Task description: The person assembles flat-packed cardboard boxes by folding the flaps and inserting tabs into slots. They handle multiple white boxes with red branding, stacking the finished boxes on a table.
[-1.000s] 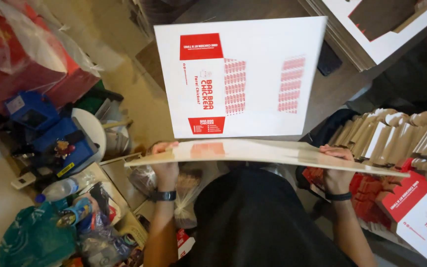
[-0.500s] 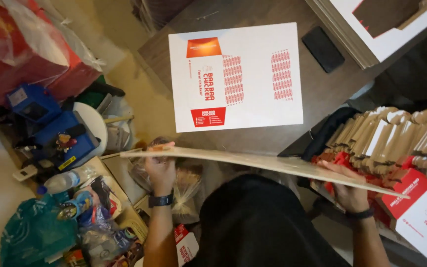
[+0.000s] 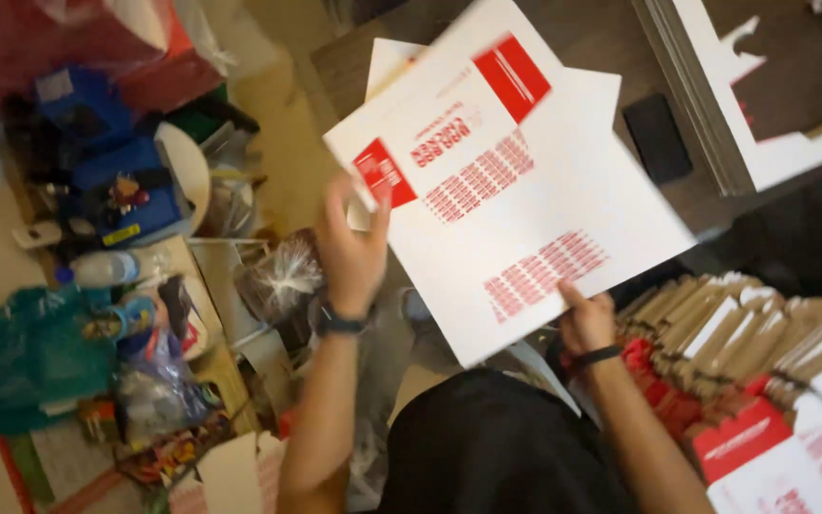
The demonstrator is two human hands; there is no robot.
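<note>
Holding: flat white carton blank (image 3: 516, 200) with red panels, lifted above the table (image 3: 620, 38), face tilted up toward the camera.
Long axis: ran from upper left to lower right, skewed across the view.
Left hand (image 3: 352, 249): closed on the blank's left edge by the red square, fingers up over the face, thumb side behind; dark watch on the wrist.
Right hand (image 3: 587, 322): pinched on the lower right edge, thumb on the printed face, dark band on the wrist.
Nearer hand: neither; blank spanned between both, lying up and away from each grip.
Beneath: second white sheet (image 3: 392, 62) peeking out at upper left, flat on the table.
Surface: dark phone (image 3: 656, 138) lying near a stack of flat blanks (image 3: 744, 105) at upper right.
Right side: row of folded cartons (image 3: 753, 333) standing on edge, red-and-white ones below.
Left side: blue machine (image 3: 111, 181), plastic bottle (image 3: 107, 269), teal bag (image 3: 26, 357), assorted clutter on the floor.
</note>
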